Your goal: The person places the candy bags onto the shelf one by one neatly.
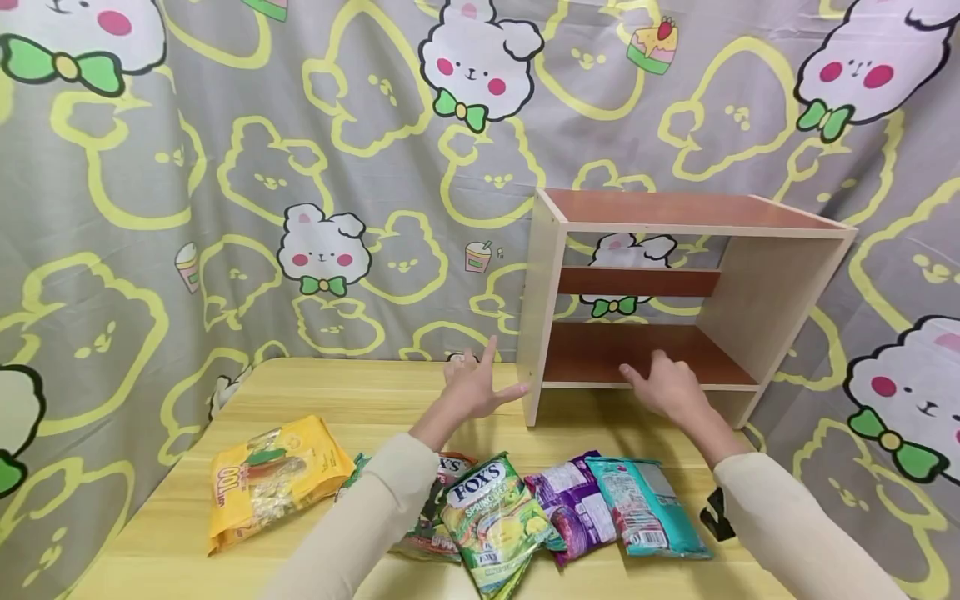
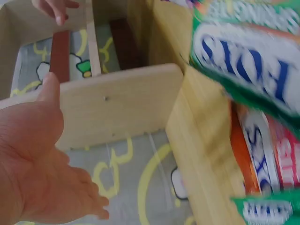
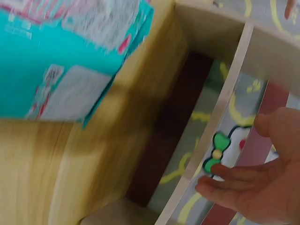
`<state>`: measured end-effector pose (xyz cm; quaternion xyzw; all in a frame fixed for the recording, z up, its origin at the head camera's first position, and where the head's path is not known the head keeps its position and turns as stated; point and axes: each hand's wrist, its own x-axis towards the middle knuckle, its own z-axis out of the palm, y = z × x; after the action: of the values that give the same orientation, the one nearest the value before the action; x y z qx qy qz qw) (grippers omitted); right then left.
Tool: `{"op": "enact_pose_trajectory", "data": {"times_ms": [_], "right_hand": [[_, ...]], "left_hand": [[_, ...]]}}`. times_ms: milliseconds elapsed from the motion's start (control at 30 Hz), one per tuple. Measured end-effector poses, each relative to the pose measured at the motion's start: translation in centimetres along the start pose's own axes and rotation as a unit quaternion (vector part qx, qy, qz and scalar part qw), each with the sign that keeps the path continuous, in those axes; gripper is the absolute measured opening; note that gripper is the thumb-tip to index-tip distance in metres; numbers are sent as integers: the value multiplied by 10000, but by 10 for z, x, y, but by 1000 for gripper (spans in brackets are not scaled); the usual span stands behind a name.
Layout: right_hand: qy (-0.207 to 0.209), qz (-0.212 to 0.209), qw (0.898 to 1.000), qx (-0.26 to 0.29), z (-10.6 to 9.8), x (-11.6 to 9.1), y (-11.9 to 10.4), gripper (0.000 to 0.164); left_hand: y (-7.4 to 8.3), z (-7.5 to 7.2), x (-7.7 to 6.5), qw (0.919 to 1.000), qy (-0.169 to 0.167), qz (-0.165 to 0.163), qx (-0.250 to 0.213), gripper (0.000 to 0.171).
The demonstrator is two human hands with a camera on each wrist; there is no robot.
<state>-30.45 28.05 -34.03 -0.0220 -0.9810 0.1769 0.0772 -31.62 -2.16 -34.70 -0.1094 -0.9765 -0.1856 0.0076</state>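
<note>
— Around, left to right?
— Find one yellow bag (image 1: 277,482); one green bag (image 1: 357,468), mostly blocked by the left sleeve (image 1: 360,521); at least two Fox's bags (image 1: 491,521), overlapping; one purple bag (image 1: 573,510); one teal bag (image 1: 645,507).
— And grip?
— Left hand (image 1: 472,390) empty, splayed beside one shelf (image 1: 542,300); right hand (image 1: 667,387) empty, extended before its opening.

- Two-tier wooden shelf unit (image 1: 637,283): upright at the far right of the table (image 1: 390,387), its open front facing the viewer.
- Side panels (image 1: 772,283): pale wood with pale front edges.
- Top board (image 1: 690,208) and lower board (image 1: 600,354): reddish-brown.
- Back slat (image 1: 675,283): reddish-brown, spanning the partly open back.
</note>
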Motion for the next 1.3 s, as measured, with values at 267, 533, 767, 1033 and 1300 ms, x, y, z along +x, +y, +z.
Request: {"op": "enact_pose_trajectory", "data": {"times_ms": [267,533,767,1033,1300], "right_hand": [[443,274,9986,-46,-15,9,43,82],[808,945,9922,-6,-27,11,86,70],[1167,1505,9813,271,-37,18,113,71],[1010,1922,9744,585,-43,20,128,79],[626,2061,9747,602,-53,20,141,82]], "left_hand": [[26,14,10,9959,378,-163,-810,106],[47,33,21,9820,565,-410,-1754,107],[52,49,29,9772,807,-376,-1927,102],[48,57,30,9756,917,-478,-1936,91],[52,65,35,9780,1035,-358,-1776,83]]}}
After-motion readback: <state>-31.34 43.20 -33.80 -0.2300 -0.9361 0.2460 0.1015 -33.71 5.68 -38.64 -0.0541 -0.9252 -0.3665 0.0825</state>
